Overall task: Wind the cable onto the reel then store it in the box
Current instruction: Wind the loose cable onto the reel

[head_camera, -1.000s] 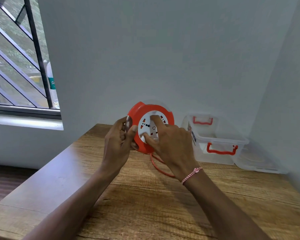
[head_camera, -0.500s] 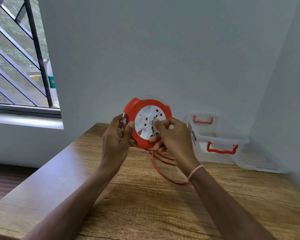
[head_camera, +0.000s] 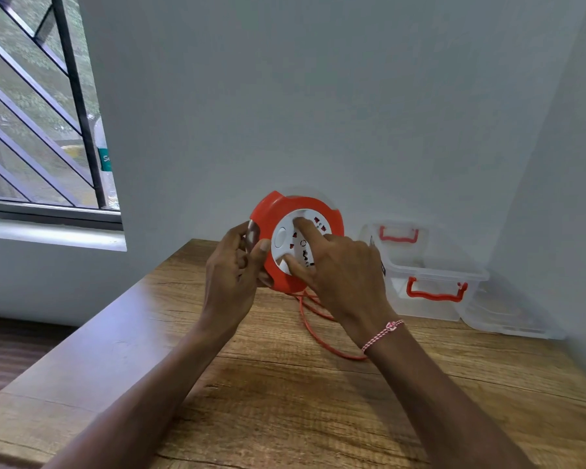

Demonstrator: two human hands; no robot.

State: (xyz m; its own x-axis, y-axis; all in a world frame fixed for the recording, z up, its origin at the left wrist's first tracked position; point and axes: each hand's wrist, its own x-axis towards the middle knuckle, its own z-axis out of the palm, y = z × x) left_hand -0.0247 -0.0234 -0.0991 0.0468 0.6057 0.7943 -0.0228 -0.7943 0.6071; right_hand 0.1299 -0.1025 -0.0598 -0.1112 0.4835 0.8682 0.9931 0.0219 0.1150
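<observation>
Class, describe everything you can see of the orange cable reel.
The cable reel is a round orange plastic housing with a white socket face turned toward the camera. It is held upright above the wooden table. The left hand grips its left edge; the right hand presses fingers on the white face. Orange cable trails from its underside onto the table, not fully wound.

The reel (head_camera: pixel 286 231) sits between the two hands, above the table (head_camera: pixel 285 401): the left hand (head_camera: pixel 232 269) clasps its left edge, the right hand (head_camera: pixel 339 275) has fingers (head_camera: pixel 305 228) spread on its face. The cable (head_camera: pixel 318 333) hangs below those fingers onto the table. Right of them, against the wall, stands the box (head_camera: pixel 430 265), its lid (head_camera: pixel 508 316) further right.
</observation>
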